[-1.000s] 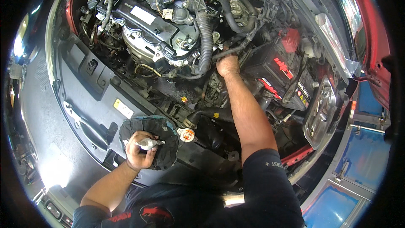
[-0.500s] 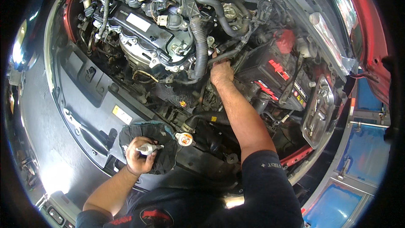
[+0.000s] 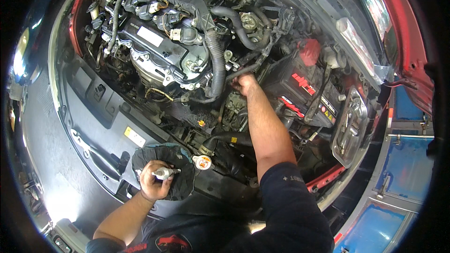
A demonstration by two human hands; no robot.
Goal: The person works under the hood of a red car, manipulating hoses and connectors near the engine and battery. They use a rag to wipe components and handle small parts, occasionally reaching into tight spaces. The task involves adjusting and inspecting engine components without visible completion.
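Observation:
My left hand (image 3: 154, 180) is closed around a small light-grey tapered piece with a narrow metallic end (image 3: 165, 173); its exact kind is unclear. That hand is over a crumpled dark cloth (image 3: 183, 185) on the front panel, beside the white-and-orange radiator cap (image 3: 203, 162). My right arm stretches into the engine bay. At its end my right hand (image 3: 245, 84) has its fingers curled in under a thin black hose (image 3: 251, 69), between the ribbed intake hose (image 3: 217, 68) and the battery (image 3: 300, 86). The hose and the hand itself hide the fingertips and whatever they grip.
The engine cover (image 3: 157, 42) with its coils and wiring lies far left of my right hand. A metal tray (image 3: 349, 131) of small parts rests at the right fender. A red cover (image 3: 309, 52) tops the battery's far end. Blue-panelled cabinets (image 3: 403, 168) stand at the right.
My right hand has drawn slightly nearer, and the finger that stretched up beside the hose is now curled in. The left hand keeps its grip above the cloth. The whole view has shifted a little.

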